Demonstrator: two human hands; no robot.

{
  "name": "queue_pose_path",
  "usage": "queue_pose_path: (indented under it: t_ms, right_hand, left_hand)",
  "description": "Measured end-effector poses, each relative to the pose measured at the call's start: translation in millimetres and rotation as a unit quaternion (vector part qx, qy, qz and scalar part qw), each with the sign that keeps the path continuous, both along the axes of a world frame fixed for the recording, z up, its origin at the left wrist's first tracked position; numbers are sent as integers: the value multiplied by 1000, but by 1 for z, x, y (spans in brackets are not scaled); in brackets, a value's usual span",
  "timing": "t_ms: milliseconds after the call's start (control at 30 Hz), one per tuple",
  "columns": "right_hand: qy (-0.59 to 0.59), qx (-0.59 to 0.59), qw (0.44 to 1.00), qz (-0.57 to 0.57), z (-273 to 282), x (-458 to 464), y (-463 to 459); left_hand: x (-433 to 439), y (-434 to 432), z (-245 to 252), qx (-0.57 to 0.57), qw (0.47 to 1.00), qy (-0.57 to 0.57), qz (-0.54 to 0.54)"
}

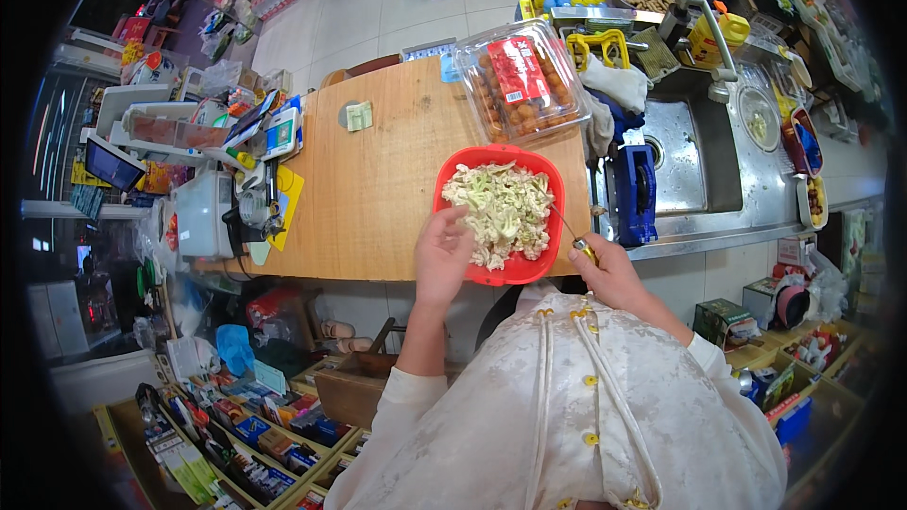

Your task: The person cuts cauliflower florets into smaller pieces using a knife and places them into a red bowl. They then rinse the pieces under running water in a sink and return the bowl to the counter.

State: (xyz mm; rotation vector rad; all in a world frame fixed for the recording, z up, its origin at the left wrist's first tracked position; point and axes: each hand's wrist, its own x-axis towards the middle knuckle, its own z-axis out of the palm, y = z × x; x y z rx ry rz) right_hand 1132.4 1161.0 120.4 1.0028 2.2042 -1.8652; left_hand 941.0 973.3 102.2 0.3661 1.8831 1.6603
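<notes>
Cut cauliflower florets point(496, 191) fill a red plastic basket point(441, 180) near the front edge of the wooden table. Over the basket's left rim is my left hand point(441, 255), its fingers bent and apart, with nothing visible in them. One pale floret point(506, 224) in front of these fingers looks blurred. My right hand point(608, 270), at the basket's lower right, grips a small knife point(582, 246) by its handle. The knife's thin blade points up and left across the right rim, towards the florets.
Behind the basket lies a clear plastic box of round brown food point(524, 85) with a red label. A steel sink point(673, 156) with a faucet point(717, 88) adjoins on the right. Folded banknotes point(359, 116) lie on the wooden table point(368, 198); scissors point(273, 219) lie at its left.
</notes>
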Motion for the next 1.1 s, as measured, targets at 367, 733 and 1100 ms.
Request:
queue_pose_path:
  t_ms: [367, 733, 1100]
  right_hand:
    - [36, 77, 996, 9, -12, 2, 0]
    - [38, 63, 997, 1, -13, 6, 1]
    - [42, 52, 998, -9, -19, 4, -1]
  left_hand:
    - [21, 18, -15, -384, 793, 374, -289]
    - [8, 13, -17, -294, 884, 325, -166]
    - [-23, -13, -4, -168, 936, 309, 10]
